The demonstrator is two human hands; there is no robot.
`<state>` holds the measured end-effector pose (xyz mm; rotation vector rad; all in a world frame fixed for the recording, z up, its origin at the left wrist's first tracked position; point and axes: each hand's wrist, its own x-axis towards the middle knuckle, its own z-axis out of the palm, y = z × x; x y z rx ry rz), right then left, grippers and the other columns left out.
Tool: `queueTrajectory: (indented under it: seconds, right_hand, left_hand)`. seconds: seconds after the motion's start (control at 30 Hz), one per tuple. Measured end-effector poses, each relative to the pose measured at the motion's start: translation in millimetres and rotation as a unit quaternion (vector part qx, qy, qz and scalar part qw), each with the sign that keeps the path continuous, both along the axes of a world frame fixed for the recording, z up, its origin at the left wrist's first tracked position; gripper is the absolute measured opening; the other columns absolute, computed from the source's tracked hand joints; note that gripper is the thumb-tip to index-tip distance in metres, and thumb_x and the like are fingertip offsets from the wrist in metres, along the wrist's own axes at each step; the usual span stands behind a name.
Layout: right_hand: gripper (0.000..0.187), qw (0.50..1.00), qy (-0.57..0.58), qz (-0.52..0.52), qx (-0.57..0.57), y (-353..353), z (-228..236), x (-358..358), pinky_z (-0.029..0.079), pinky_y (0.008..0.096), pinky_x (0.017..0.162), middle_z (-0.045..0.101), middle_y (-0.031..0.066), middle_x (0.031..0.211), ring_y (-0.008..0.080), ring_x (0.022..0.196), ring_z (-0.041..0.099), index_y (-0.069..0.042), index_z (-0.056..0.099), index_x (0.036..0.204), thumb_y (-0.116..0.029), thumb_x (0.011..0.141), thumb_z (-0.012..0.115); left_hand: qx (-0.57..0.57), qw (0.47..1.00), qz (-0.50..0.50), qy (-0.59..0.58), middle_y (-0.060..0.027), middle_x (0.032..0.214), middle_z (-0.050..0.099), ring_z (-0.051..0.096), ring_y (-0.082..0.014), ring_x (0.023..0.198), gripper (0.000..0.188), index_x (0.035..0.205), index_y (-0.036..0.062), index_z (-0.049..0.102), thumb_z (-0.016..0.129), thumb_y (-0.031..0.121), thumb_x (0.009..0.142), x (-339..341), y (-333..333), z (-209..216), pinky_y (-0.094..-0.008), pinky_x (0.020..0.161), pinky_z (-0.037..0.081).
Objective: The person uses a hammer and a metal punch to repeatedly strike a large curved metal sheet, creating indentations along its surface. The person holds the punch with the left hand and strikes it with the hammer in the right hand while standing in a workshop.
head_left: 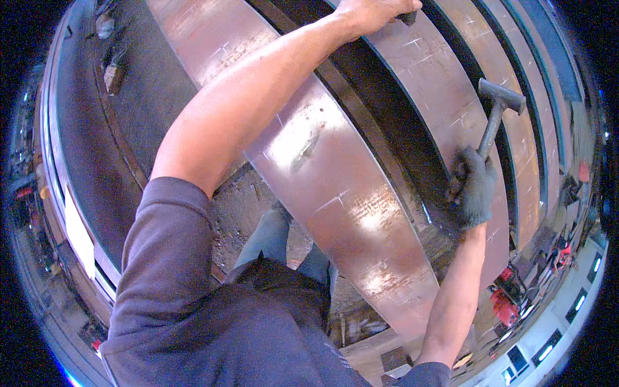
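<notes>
My right hand (476,193), in a grey work glove, is wrapped round the handle of a hammer (501,98). The hammer's metal head is raised at the upper right, above the long steel beams. Bare and stretched far forward, my left hand (369,14) closes on a small dark object (408,18), mostly hidden at the top edge. Below that hand lies a steel beam (419,55) with white chalk ticks on its flat face. A nearer, shiny steel beam (329,174) runs under my left forearm, also marked with chalk lines.
More steel beams (519,142) lie side by side to the right, with deep dark gaps between them. A dark beam (84,161) stands at the left. Red equipment (505,306) sits at the lower right. My legs (267,235) stand on dirt ground between beams.
</notes>
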<state>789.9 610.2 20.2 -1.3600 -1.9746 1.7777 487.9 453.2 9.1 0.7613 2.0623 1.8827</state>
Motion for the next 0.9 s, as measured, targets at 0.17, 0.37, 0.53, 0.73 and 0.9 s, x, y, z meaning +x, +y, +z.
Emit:
queueTrajectory:
  seconds: [0.17, 0.37, 0.53, 0.73, 0.9]
  right_hand:
    - [0.018, 0.998, -0.026, -0.033, 0.045, -1, 0, 1, 0.036, 0.0261, 0.053, 0.053, -0.0052, 0.072, 0.0068, 0.061, 0.047, -0.012, 0.059, 0.092, -0.027, 0.097, 0.066]
    - [0.020, 0.998, -0.037, -0.020, 0.055, -5, 6, -2, 0.036, 0.0263, 0.052, 0.053, -0.0049, 0.073, 0.0068, 0.060, 0.045, -0.010, 0.060, 0.095, -0.029, 0.097, 0.066]
    - [0.022, 0.995, -0.015, -0.038, 0.095, -2, -4, 1, 0.034, 0.0249, 0.041, 0.048, -0.0045, 0.065, 0.0070, 0.047, 0.043, -0.011, 0.056, 0.093, -0.031, 0.098, 0.064]
    - [0.022, 0.997, -0.020, -0.048, 0.065, -12, 8, -4, 0.037, 0.0247, 0.046, 0.051, -0.0035, 0.068, 0.0075, 0.053, 0.047, -0.010, 0.057, 0.096, -0.031, 0.098, 0.065]
    - [0.022, 0.998, -0.015, -0.041, 0.053, -11, 10, -3, 0.036, 0.0244, 0.044, 0.051, -0.0037, 0.068, 0.0071, 0.052, 0.046, -0.010, 0.057, 0.097, -0.031, 0.098, 0.065]
  left_hand:
    - [-0.020, 0.999, -0.047, 0.000, -0.0071, 0.092, 0.077, 0.068, -0.0127, 0.082, 0.039, 0.111, -0.0025, 0.072, 0.075, 0.033, 0.094, -11, 9, -9, -0.0304, 0.078, 0.053]
    - [-0.058, 0.997, -0.025, 0.037, -0.0113, 0.092, 0.077, 0.073, -0.0182, 0.088, 0.042, 0.112, -0.0011, 0.072, 0.075, 0.036, 0.092, -9, 11, -11, -0.0334, 0.081, 0.055]
    - [-0.085, 0.994, -0.062, 0.033, -0.0158, 0.094, 0.077, 0.074, -0.0250, 0.090, 0.044, 0.108, -0.0005, 0.071, 0.075, 0.040, 0.091, 1, 11, -4, -0.0380, 0.083, 0.055]
    - [-0.139, 0.983, -0.015, 0.119, -0.0187, 0.095, 0.076, 0.074, -0.0314, 0.091, 0.051, 0.106, 0.0002, 0.071, 0.076, 0.047, 0.088, 0, 15, -9, -0.0412, 0.083, 0.056]
    - [-0.157, 0.981, -0.018, 0.111, -0.0175, 0.096, 0.077, 0.075, -0.0317, 0.092, 0.050, 0.108, 0.0016, 0.070, 0.075, 0.047, 0.089, 5, 19, -8, -0.0422, 0.083, 0.056]
